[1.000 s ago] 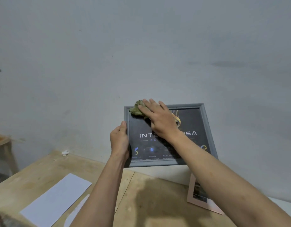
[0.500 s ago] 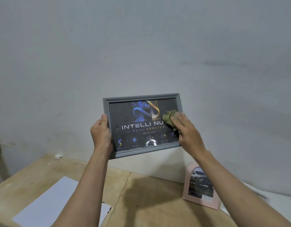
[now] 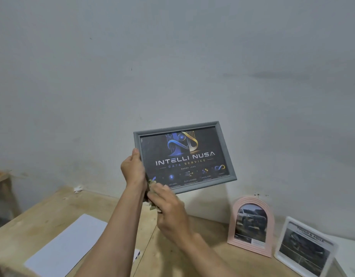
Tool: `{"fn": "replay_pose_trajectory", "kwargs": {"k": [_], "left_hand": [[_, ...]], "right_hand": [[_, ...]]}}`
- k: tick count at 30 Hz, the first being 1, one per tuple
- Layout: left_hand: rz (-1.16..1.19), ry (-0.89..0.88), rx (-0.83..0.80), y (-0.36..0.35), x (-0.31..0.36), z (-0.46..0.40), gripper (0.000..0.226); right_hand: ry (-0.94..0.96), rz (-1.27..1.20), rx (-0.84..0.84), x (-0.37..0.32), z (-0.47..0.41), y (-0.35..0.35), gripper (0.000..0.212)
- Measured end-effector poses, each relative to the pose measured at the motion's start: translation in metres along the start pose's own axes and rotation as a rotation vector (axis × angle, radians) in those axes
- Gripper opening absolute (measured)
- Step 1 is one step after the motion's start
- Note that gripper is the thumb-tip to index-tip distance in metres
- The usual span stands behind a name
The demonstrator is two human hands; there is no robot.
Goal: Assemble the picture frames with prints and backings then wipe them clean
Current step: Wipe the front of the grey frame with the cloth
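I hold a grey picture frame (image 3: 224, 148) up in front of the wall, tilted, with a dark print reading INTELLI NUSA in it. My left hand (image 3: 132, 168) grips its left edge, thumb on the front. My right hand (image 3: 168, 208) is below the frame's lower left corner, blurred, closed on a small greenish cloth (image 3: 152, 185) that touches that corner. Most of the cloth is hidden by my fingers.
A wooden table (image 3: 192, 252) runs below. A pink arched frame (image 3: 251, 226) and a white frame (image 3: 306, 246), both with car prints, lean against the wall at right. White paper sheets (image 3: 66, 244) lie at left. A wooden stool edge (image 3: 0, 176) is far left.
My right hand with the cloth went from the frame's top left to its right side, then down to the lower left corner. The frame has tilted and now shows its whole print.
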State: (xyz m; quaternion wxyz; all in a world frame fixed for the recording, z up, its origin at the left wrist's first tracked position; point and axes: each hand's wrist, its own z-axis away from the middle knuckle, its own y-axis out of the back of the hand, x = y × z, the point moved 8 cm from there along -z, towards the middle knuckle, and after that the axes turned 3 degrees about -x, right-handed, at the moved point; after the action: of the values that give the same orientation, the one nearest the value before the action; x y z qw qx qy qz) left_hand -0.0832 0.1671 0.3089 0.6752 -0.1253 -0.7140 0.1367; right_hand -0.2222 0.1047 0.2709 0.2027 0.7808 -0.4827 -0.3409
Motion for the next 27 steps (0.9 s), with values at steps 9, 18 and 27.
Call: {"fn": "replay_pose_trajectory", "kwargs": {"k": [9, 18, 27], "left_hand": [[-0.147, -0.019, -0.072, 0.03, 0.006, -0.013, 0.041], [-0.053, 0.003, -0.034, 0.062, -0.002, -0.027, 0.035], [-0.054, 0.055, -0.02, 0.11, 0.0, -0.071, 0.045]], "right_hand": [[-0.099, -0.364, 0.203, 0.009, -0.114, 0.104, 0.064], [0.104, -0.148, -0.424, -0.001, -0.073, -0.033, 0.074], [-0.09, -0.404, -0.106, 0.01, -0.129, 0.012, 0.062]]}}
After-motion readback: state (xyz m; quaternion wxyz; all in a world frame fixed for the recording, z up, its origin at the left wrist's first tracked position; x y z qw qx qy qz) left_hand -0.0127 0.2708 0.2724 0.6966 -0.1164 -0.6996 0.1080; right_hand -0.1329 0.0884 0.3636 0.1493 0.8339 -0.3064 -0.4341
